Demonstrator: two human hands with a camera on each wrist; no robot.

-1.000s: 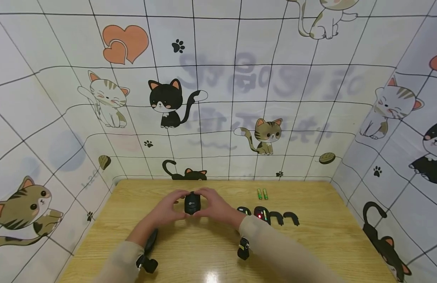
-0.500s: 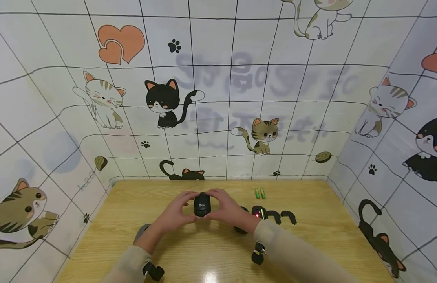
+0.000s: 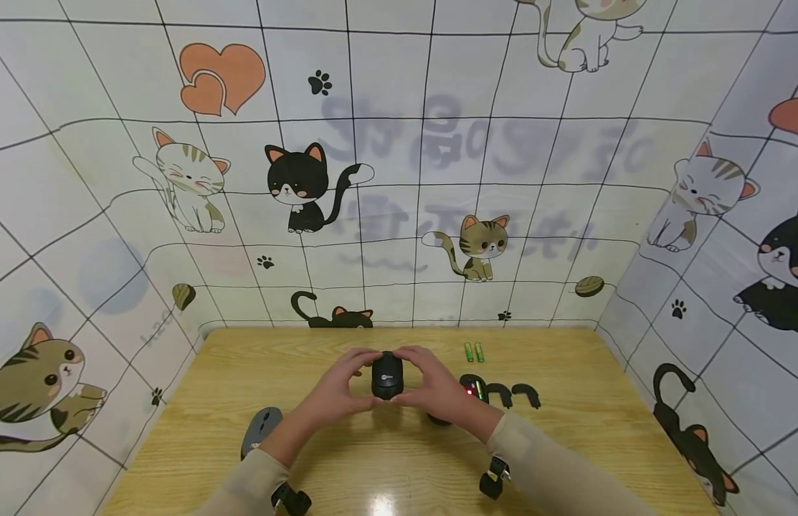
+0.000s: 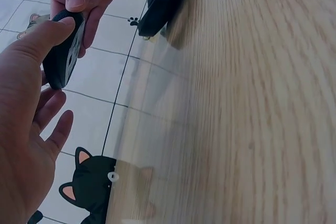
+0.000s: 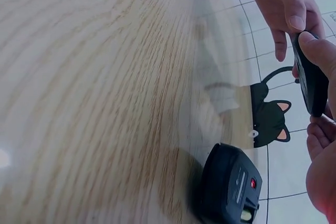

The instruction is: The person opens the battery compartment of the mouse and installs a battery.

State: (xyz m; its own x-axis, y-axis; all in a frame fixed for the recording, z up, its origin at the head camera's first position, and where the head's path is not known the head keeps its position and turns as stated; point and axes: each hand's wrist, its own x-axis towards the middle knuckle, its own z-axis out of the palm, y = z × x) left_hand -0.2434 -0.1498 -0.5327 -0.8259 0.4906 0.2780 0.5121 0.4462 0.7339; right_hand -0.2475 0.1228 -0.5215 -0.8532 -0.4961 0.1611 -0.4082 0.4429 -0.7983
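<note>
Between my two hands, above the wooden table [image 3: 399, 459], is a small black computer mouse [image 3: 387, 376], tilted up with its top towards the head camera. My left hand [image 3: 339, 387] pinches its left side with thumb and fingers. On the opposite side, my right hand [image 3: 437, 390] pinches it the same way. The left wrist view shows the mouse [image 4: 65, 56] edge-on, clear of the tabletop. Near my right forearm lies an upturned mouse [image 5: 231, 187] with a glowing red light and a battery visible inside.
A grey mouse [image 3: 261, 430] lies by my left forearm. Another dark mouse [image 3: 439, 421] is mostly hidden under my right wrist. Two curved black covers [image 3: 500, 395] lie to the right. Two green batteries [image 3: 474, 352] sit farther back, before the cat-printed wall sheet [image 3: 399, 258].
Both hands have shifted to the right together, carrying the black mouse. The grey mouse at the left has come into fuller view, while the right arm covers more of the dark mouse.
</note>
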